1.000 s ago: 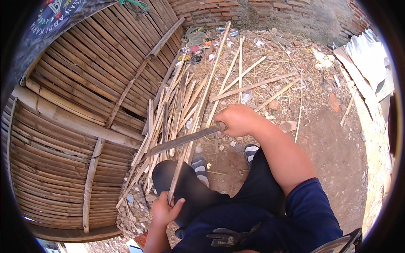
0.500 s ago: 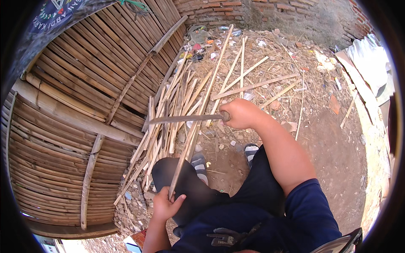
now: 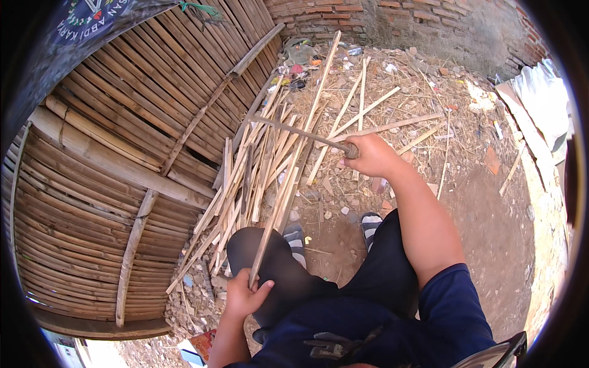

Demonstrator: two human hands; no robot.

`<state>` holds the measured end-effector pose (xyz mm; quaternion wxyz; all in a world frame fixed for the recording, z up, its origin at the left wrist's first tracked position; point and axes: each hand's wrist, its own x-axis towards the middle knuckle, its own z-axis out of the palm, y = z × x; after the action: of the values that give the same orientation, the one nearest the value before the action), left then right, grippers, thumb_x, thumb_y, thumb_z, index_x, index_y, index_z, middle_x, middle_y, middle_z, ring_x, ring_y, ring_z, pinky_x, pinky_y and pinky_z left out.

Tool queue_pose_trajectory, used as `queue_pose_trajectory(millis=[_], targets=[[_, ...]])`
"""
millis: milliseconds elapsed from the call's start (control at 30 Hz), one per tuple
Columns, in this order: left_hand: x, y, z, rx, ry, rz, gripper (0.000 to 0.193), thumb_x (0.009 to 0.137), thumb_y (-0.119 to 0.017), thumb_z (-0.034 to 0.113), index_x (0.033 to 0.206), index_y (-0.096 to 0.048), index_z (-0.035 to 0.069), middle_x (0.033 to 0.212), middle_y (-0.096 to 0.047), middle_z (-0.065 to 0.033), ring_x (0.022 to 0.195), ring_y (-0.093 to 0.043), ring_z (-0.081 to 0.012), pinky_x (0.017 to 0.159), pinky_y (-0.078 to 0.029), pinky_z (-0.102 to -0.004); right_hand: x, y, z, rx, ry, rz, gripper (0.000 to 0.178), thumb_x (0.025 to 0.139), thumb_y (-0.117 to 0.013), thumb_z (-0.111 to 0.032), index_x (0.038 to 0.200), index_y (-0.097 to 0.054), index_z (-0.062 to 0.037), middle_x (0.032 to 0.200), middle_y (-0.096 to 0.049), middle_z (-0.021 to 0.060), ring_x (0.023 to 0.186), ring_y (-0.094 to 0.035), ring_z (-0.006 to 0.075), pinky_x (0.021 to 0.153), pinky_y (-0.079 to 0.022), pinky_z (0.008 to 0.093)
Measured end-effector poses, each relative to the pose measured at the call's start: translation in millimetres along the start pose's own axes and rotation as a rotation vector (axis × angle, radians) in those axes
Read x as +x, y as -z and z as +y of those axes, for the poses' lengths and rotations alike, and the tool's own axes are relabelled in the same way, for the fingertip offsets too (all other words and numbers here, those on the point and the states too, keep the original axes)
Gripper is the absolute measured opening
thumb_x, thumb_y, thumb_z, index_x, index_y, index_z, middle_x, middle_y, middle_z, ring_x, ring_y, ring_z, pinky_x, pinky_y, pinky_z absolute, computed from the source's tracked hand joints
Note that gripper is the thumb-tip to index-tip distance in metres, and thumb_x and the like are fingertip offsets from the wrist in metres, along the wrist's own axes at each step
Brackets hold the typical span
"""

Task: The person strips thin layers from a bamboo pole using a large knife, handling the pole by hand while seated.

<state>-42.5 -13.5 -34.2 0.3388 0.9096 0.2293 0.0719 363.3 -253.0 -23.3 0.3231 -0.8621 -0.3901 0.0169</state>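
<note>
Over the left knee [image 3: 245,245] runs a wooden strip [image 3: 265,242], its near end clamped by the fingers of the left hand [image 3: 245,295]; those of the right hand [image 3: 374,156] clasp a long-bladed tool [image 3: 291,129] by its handle [image 3: 351,151].

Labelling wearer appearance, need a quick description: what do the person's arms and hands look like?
Left grip and right grip: ungloved hands on bare forearms, wrists bare too. Short navy sleeve on the right, no marking visible on it; left sleeve can't be made out.
</note>
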Motion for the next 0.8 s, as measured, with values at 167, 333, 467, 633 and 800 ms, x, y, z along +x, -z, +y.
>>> queue_pose_trajectory(millis=[167,333,467,633,800], targets=[[-4,0,-4,-0.049,0.031,0.003,0.035,0.081,-0.09,0.018,0.088,-0.058,0.004,0.06,-0.051,0.0044,0.055,-0.045,-0.0041,0.051,-0.04,-0.0247,-11,2,-71,-0.156,0.255,-0.374,0.042,0.08,-0.084,-0.032,0.111,-0.072,-0.0061,0.093,-0.073,0.0202,0.094,-0.071,0.0421,0.081,-0.056,0.052],[-5,3,-5,0.008,-0.018,-0.012,0.037,0.08,-0.09,0.022,0.089,-0.059,0.004,0.059,-0.051,0.0029,0.054,-0.047,-0.0061,0.051,-0.042,-0.0259,8,9,-7,-0.011,-0.011,-0.152,0.049,0.082,-0.084,-0.033,0.117,-0.071,-0.0024,0.097,-0.074,0.0228,0.097,-0.072,0.0419,0.086,-0.056,0.0481],[0,4,0,0.02,-0.019,-0.028,0.037,0.08,-0.091,0.023,0.089,-0.06,0.004,0.059,-0.052,0.0028,0.054,-0.048,-0.0063,0.052,-0.042,-0.026,10,14,13,0.042,-0.172,0.015,0.057,0.083,-0.083,-0.034,0.124,-0.069,0.003,0.109,-0.073,0.0272,0.105,-0.071,0.042,0.091,-0.056,0.0472],[2,2,-2,-0.049,0.036,-0.055,0.038,0.08,-0.091,0.022,0.09,-0.06,0.004,0.059,-0.051,0.0041,0.055,-0.046,-0.0045,0.052,-0.042,-0.0245,-4,-12,-41,-0.033,0.074,-0.344,0.042,0.085,-0.082,-0.033,0.111,-0.07,-0.0016,0.101,-0.073,0.0232,0.101,-0.071,0.0428,0.089,-0.056,0.0501],[-1,8,0,-0.02,0.036,-0.077,0.037,0.08,-0.091,0.021,0.089,-0.059,0.004,0.06,-0.051,0.0041,0.056,-0.045,-0.0042,0.052,-0.041,-0.0245,-16,-23,-78,-0.119,0.333,-0.358,0.032,0.081,-0.083,-0.03,0.099,-0.07,-0.0069,0.083,-0.071,0.0198,0.088,-0.072,0.0422,0.078,-0.056,0.0512]])
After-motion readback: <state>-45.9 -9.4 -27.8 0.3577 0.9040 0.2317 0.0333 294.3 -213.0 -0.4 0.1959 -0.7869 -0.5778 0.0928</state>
